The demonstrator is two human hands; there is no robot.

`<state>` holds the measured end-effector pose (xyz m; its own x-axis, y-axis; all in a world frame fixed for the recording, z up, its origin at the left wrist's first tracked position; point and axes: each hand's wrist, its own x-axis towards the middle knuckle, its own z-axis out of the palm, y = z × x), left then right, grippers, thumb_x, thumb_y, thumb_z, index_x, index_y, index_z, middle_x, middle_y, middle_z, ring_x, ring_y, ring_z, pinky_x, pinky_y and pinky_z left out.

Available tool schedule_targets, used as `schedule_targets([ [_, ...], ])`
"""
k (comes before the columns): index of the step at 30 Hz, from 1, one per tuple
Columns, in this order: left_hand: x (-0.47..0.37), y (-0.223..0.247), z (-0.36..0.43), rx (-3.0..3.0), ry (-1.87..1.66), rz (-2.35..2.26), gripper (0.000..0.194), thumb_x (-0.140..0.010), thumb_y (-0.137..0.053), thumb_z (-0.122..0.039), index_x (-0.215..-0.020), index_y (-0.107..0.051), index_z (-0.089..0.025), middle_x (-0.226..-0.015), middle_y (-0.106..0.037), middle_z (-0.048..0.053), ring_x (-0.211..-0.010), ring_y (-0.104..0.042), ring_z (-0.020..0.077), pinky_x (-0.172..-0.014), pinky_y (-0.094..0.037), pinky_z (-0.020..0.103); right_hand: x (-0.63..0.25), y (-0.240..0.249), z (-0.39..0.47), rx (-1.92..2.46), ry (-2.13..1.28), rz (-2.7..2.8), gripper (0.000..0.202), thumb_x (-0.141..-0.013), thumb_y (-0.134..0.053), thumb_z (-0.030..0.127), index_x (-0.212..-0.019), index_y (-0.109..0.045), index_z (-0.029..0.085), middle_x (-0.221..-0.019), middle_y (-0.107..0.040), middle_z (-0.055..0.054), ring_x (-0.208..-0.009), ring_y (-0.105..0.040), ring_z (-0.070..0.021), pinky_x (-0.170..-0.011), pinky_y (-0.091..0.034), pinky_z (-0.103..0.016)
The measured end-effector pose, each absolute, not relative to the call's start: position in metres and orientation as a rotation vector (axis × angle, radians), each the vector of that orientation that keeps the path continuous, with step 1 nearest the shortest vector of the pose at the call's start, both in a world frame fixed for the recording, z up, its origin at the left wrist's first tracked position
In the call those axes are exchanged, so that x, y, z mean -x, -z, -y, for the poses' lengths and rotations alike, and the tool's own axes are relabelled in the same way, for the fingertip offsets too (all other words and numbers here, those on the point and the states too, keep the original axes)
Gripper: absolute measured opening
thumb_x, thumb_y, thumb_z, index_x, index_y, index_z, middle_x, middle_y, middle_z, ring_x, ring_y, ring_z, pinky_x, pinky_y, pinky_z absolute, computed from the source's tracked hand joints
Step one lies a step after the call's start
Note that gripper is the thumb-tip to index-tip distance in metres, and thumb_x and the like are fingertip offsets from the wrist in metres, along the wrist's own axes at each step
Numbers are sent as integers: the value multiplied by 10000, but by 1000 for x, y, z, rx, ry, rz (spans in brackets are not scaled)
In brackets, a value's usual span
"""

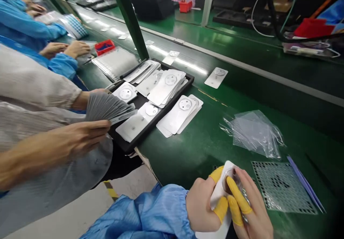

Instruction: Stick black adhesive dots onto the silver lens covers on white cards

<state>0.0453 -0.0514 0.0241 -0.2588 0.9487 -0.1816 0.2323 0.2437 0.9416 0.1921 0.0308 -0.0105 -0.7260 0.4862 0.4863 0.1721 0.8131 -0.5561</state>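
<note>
At the lower right, my left hand grips a white rectangular panel with rounded corners and a round part near its top end. Yellow finger covers are on its thumb and forefinger. My right hand, also with yellow finger covers, is closed against the same panel, its covered fingertips pressed on or beside the round part. Something shiny shows between the right-hand fingers, too small to name. Just right of my hands lies a clear sheet with rows of small dark pieces, and purple strips along its edge.
Clear plastic bags lie beyond my hands. Stacked white panels rest beside a black tray holding more. A single panel lies on the green conveyor. At left, a co-worker's hand holds fanned grey strips.
</note>
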Motion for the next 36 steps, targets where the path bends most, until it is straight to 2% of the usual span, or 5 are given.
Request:
schedule_targets([
  [14,-62,5,53,-687,-1325,-1480,592,-730,-658,-290,-1292,-512,-176,-1033,-707,90,-903,-670,239,-798,-551,314,-189,15,-23,739,-594,2246,469,-883,-459,138,-1343,-488,225,-1564,-172,-60,-1409,-249,-377,-1097,-346,-600],
  [19,-55,26,57,-737,-1134,-1451,665,-712,-651,-273,-1336,-449,-167,-916,-728,65,-693,-691,222,-576,-578,291,-192,18,-22,754,-763,2343,494,-810,-572,145,-1292,-536,249,-1574,-160,-71,-1409,-264,-346,-1108,-355,-536],
  [24,-58,23,58,-1134,-1143,-1360,518,-854,-536,-275,-1351,-422,-189,-1160,-668,106,-890,-698,229,-733,-592,316,-218,23,-15,1076,-960,1872,445,-892,-526,289,-1334,-474,275,-1331,-559,-80,-1151,-605,-229,-923,-546,-373],
  [31,-39,26,46,-1936,-1038,-1972,563,-833,-617,-342,-1312,-408,-134,-1404,-407,221,-1325,-346,412,-1018,-398,598,-391,-2,-79,1588,-508,1706,485,-822,-595,371,-1268,-533,192,-1224,-623,-129,-1122,-613,-278,-996,-474,-498],
  [36,-36,31,51,-2062,-784,-1956,435,-866,-578,-295,-1242,-437,-127,-1480,-279,236,-1381,-242,425,-1036,-383,593,-383,-8,-78,1644,52,2008,393,-816,-622,298,-1178,-609,145,-1402,-446,-189,-1353,-352,-370,-1107,-269,-612],
])
